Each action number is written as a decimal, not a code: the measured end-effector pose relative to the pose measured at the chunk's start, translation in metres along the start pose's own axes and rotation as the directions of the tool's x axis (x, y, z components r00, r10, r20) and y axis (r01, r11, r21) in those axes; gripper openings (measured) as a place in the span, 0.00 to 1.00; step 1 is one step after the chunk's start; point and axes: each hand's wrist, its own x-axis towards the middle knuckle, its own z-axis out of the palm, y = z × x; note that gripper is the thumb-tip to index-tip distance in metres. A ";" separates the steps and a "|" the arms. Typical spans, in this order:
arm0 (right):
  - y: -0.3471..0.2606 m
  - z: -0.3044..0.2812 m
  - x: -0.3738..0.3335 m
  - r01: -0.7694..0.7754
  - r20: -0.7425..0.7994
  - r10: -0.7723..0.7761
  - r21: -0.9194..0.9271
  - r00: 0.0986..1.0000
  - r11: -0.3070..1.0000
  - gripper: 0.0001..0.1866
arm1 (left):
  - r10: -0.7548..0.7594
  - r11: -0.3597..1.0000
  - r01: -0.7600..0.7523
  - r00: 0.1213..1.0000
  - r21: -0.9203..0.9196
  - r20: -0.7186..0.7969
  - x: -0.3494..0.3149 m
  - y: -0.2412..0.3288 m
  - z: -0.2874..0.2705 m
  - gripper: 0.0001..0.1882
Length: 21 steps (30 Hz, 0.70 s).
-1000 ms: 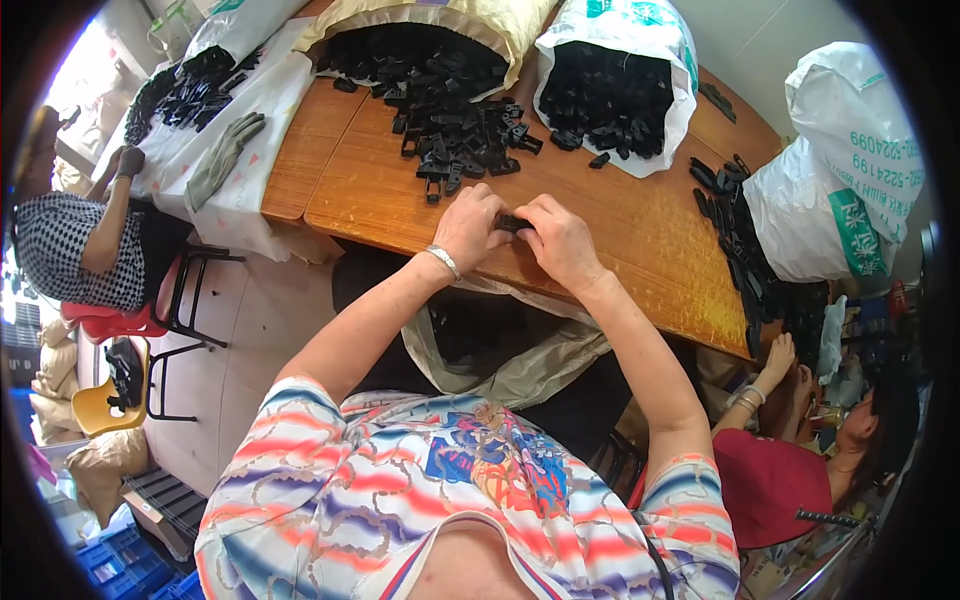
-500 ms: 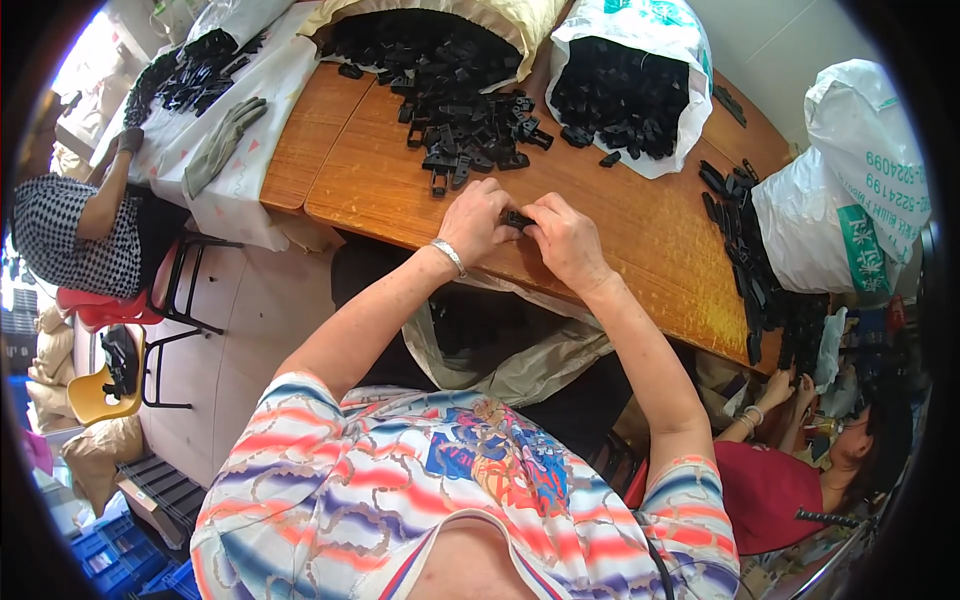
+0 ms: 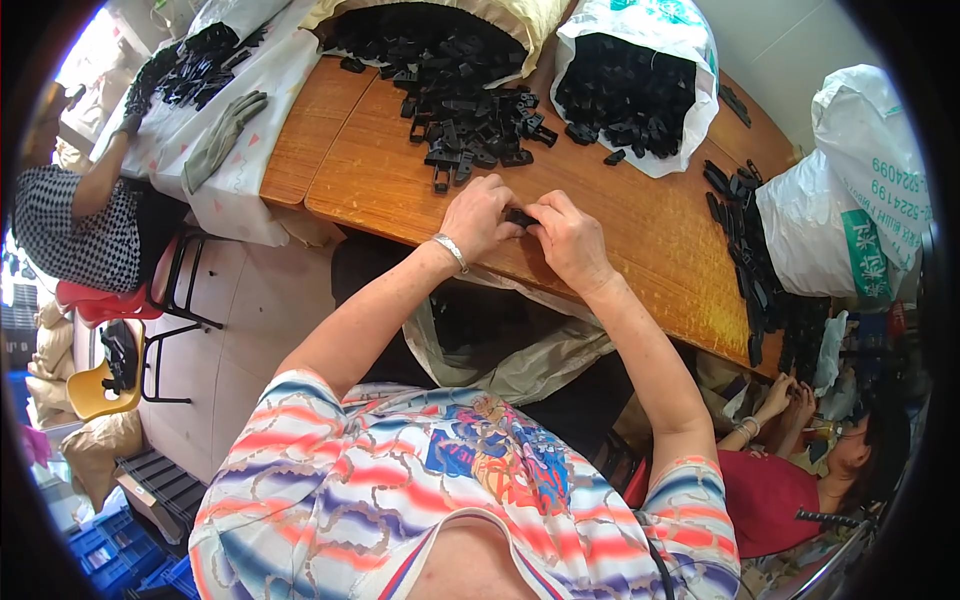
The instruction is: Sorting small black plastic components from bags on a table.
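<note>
My left hand and my right hand meet over the near edge of a wooden table. Together they pinch one small black plastic part, mostly hidden by the fingers. A silver bracelet circles my left wrist. Just beyond my hands lies a loose pile of black plastic parts, spilling from a yellowish sack.
A white sack of black parts stands at the back, another white bag at the right beside a row of parts. An open sack hangs under the table edge. One person sits left, another lower right.
My hands have stayed together on the black part at the table edge; the fingers shifted slightly. The view has tilted a little.
</note>
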 end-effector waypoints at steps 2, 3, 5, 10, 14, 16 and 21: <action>-0.003 0.002 -0.001 -0.008 0.009 0.008 -0.002 1.000 1.000 0.09 | -0.013 1.000 0.013 1.000 0.003 0.006 0.000 0.000 0.000 0.14; -0.005 0.004 -0.003 -0.034 0.032 0.036 -0.049 0.999 0.998 0.09 | -0.013 1.000 0.013 1.000 0.002 0.005 0.000 0.000 0.000 0.14; -0.007 0.007 -0.007 -0.059 0.054 0.065 -0.097 0.996 0.993 0.09 | -0.009 1.000 0.009 1.000 0.011 0.009 0.000 -0.001 0.000 0.14; -0.009 0.011 -0.010 -0.126 0.060 0.131 -0.079 0.990 0.989 0.15 | -0.017 1.000 0.017 1.000 0.003 0.016 0.001 -0.001 -0.001 0.14; -0.016 0.022 -0.022 -0.053 -0.014 0.051 -0.214 0.999 0.975 0.19 | -0.029 0.999 0.029 1.000 0.030 -0.003 0.000 0.002 -0.003 0.14; -0.015 0.019 -0.021 -0.043 -0.024 0.039 -0.182 0.999 0.982 0.19 | 0.038 0.997 -0.034 0.998 0.066 -0.048 0.002 -0.004 -0.001 0.13; -0.036 0.004 -0.049 -0.107 0.000 0.107 -0.026 0.994 0.994 0.18 | 0.096 0.995 -0.096 0.995 -0.039 0.022 -0.017 -0.008 -0.035 0.17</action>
